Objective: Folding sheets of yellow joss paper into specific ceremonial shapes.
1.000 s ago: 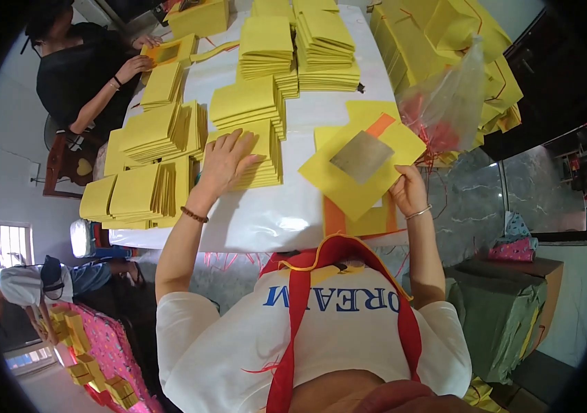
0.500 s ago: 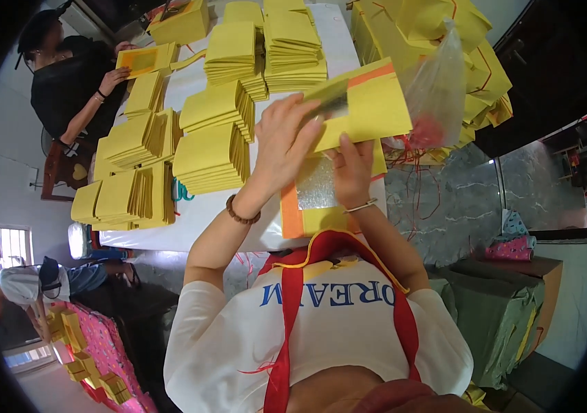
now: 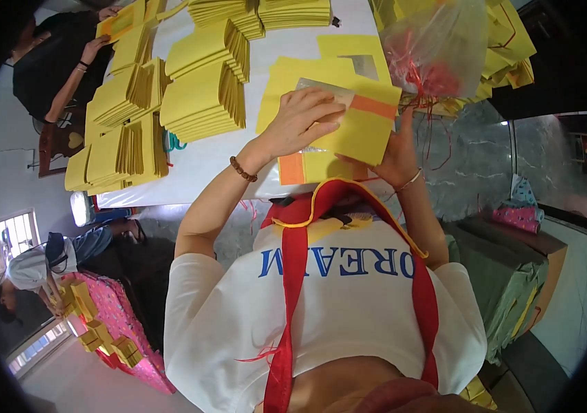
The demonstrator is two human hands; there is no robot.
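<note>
Yellow folded card pieces with orange strips and silvery patches lie overlapped on the table in front of me. My left hand (image 3: 304, 124) rests fingers outstretched on the silvery patch of the top yellow card (image 3: 369, 138). At that card's right edge is my right hand (image 3: 400, 155), thumb up along the side and fingers partly hidden beneath it, holding it. Under the card, nearer my body, shows another card's orange strip (image 3: 292, 169). A further yellow card (image 3: 352, 45) with a silvery patch lies behind.
Stacks of folded yellow cards (image 3: 200, 100) stand left on the white-covered table (image 3: 204, 168). A clear plastic bag (image 3: 438, 48) with red cords hangs at the right. A co-worker's hand (image 3: 95, 49) handles a yellow piece at far left. Green wrapped bundles (image 3: 493, 275) stand low right.
The card I held raised and tilted has come down onto the others. My left hand now lies flatter on it, and my right hand has moved right to its edge. The view has shifted.
</note>
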